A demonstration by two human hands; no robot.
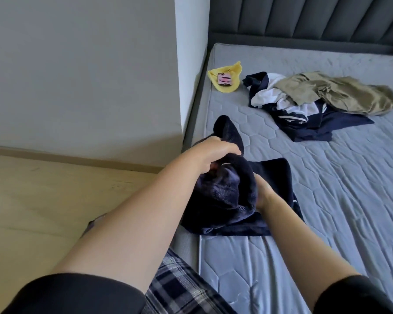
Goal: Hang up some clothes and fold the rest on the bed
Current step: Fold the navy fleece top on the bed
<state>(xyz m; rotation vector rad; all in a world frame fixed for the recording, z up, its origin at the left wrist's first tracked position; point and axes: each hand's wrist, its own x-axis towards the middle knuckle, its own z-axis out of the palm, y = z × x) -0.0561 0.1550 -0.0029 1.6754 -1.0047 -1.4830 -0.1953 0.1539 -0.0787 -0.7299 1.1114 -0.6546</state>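
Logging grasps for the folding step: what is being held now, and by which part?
The dark navy fleece garment: the left grip clutches its bunched upper edge; the right grip holds its right side, fingers partly hidden.

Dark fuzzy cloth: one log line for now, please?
left hand: grips dark fuzzy garment | right hand: holds its side | clothes pile: unfolded on bed

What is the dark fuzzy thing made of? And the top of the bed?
The dark navy garment looks like plush fleece: soft, matte, with a fuzzy pile. The mattress cover looks like smooth quilted fabric, grey, stitched in hexagons.
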